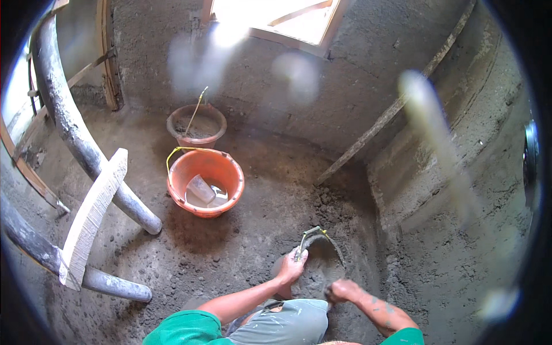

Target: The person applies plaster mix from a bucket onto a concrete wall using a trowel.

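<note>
A mortar-coated bucket (340,253) with a wire handle (314,230) is on the floor just in front of my knees, tilted toward me. Grey wet mortar (316,275) lies inside it. My left hand (294,266) is closed on the bucket's left rim, by the end of the handle. Over the near right side of the bucket, my right hand (341,290) is curled into a fist. Whatever it holds is hidden beneath it. Grey smears cover the right forearm.
An orange bucket (234,190) holding water and a clear plastic scoop (200,188) stands ahead to the left. Behind it sits another bucket (214,138) of grey material. Thick poles with a white crosspiece (92,218) rise at left. A long wooden strip (391,112) leans on the wall.
</note>
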A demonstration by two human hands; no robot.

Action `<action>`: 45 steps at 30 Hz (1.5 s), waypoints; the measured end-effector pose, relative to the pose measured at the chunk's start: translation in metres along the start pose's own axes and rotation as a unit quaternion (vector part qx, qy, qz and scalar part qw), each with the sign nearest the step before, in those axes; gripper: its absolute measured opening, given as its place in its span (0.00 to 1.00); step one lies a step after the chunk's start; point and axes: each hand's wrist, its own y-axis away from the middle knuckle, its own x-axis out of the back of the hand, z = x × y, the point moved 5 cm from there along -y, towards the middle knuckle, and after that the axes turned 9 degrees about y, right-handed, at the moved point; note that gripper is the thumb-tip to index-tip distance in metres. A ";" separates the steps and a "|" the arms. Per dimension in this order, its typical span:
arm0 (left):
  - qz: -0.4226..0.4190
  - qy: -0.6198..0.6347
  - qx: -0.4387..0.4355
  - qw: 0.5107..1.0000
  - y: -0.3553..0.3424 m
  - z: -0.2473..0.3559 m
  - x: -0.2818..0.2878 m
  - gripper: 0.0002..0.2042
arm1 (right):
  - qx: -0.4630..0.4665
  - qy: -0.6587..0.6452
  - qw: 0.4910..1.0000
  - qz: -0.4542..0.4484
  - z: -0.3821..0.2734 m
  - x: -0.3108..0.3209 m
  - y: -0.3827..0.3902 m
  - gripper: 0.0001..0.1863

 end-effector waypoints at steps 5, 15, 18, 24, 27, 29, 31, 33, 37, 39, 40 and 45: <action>0.006 0.010 -0.023 1.000 0.004 0.004 0.003 0.20 | 0.065 -0.188 0.980 -0.006 -0.043 0.009 0.019 0.17; -0.005 -0.037 -0.020 0.999 -0.017 -0.012 0.007 0.19 | -0.170 0.037 0.977 0.126 0.026 0.071 0.041 0.14; 0.008 -0.028 -0.031 0.999 -0.012 -0.007 0.003 0.18 | -0.100 -0.081 0.991 0.048 0.001 0.022 0.016 0.16; -0.003 -0.020 0.039 0.999 -0.016 -0.020 -0.005 0.16 | 0.017 -0.115 0.993 0.034 -0.043 0.026 0.026 0.10; -0.009 -0.001 -0.007 1.000 -0.023 -0.023 -0.005 0.12 | -0.033 -0.145 0.981 0.122 -0.021 0.072 0.051 0.12; -0.019 0.008 -0.019 1.000 -0.026 -0.024 -0.005 0.15 | -0.075 -0.135 0.981 0.121 0.005 0.090 0.058 0.17; -0.043 0.025 0.011 0.999 -0.028 -0.026 -0.006 0.15 | -0.131 -0.090 0.974 0.161 0.029 0.096 0.055 0.18; -0.047 0.057 -0.009 0.997 -0.028 -0.020 -0.007 0.15 | -0.200 -0.088 0.970 0.104 0.041 0.075 0.044 0.14; -0.021 0.009 -0.022 1.000 -0.025 -0.012 -0.006 0.16 | -0.095 0.000 0.991 0.094 -0.004 0.028 0.024 0.09; -0.010 0.009 -0.004 1.000 -0.023 -0.014 -0.007 0.16 | -0.070 -0.070 0.991 0.086 -0.027 0.018 0.027 0.07; -0.014 0.012 -0.025 1.000 -0.022 -0.012 -0.009 0.16 | -0.036 -0.103 0.990 0.091 -0.036 0.021 0.029 0.06; -0.039 0.072 -0.003 0.997 -0.023 -0.015 -0.013 0.13 | -0.045 -0.136 0.981 0.129 -0.006 0.068 0.049 0.13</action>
